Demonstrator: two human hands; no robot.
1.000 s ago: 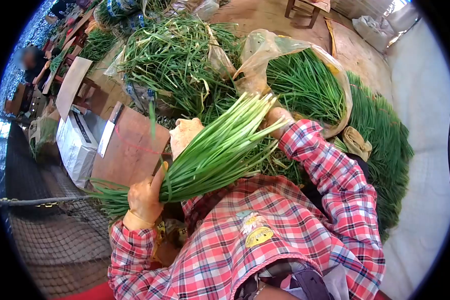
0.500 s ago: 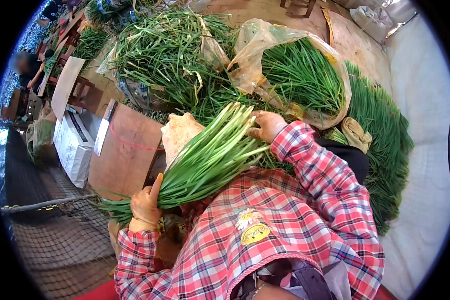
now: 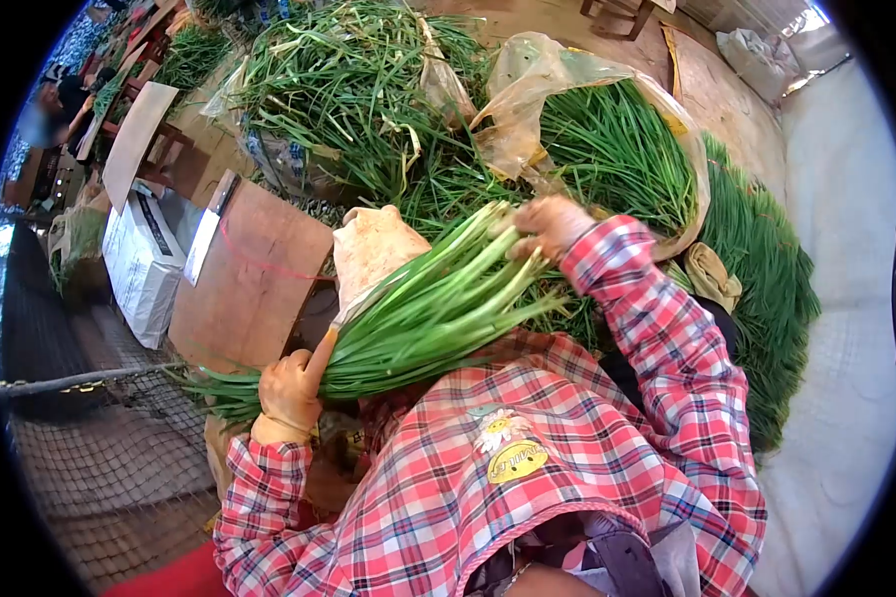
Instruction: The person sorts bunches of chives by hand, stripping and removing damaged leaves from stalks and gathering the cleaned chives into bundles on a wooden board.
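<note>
A long bunch of garlic chives (image 3: 423, 313) lies slanted across my lap, its green leaves toward the left and its pale stem ends at the upper right. My left hand (image 3: 289, 393) is closed around the leafy part, thumb pointing up along the bunch. At the pale ends, my right hand (image 3: 556, 227) has its fingers curled in against the stems; it is slightly blurred, and its fingertips are partly hidden. Under the bunch sits a pale, cloth-like covered thing (image 3: 373, 247), which I cannot identify.
Beyond my hands lies a large heap of loose chives (image 3: 348, 99). A clear plastic bag (image 3: 528, 75) holds more, and tidy chives (image 3: 767, 279) line the right wall. To the left are a brown board (image 3: 254, 279), a white box (image 3: 144, 269) and netting (image 3: 129, 438). Another person works far left.
My right hand has shifted a little at the stem ends and its fingers have curled in more. The pale ends are spread wider. My left hand keeps its hold; the view has shifted slightly.
</note>
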